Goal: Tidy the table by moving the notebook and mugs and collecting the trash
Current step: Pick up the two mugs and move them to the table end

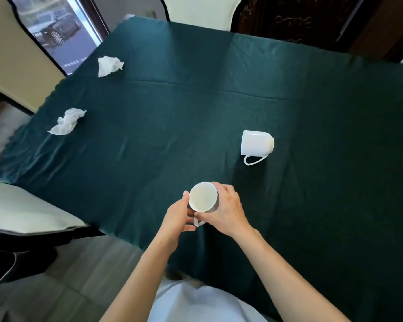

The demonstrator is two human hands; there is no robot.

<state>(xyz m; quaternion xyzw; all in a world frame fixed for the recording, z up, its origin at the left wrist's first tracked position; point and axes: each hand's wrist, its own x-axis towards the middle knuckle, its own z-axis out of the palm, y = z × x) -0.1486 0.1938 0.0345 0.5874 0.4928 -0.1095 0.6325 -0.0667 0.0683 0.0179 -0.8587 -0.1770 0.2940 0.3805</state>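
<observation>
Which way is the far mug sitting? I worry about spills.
Tipped: the far mug lies on its side on the green tablecloth, handle flat against the cloth.

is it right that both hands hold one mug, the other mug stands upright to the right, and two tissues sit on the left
Not quite. The other mug lies on its side, not upright, as the head view shows. The rest holds: both hands, left and right, hold one mug, and two tissues sit left.
</observation>
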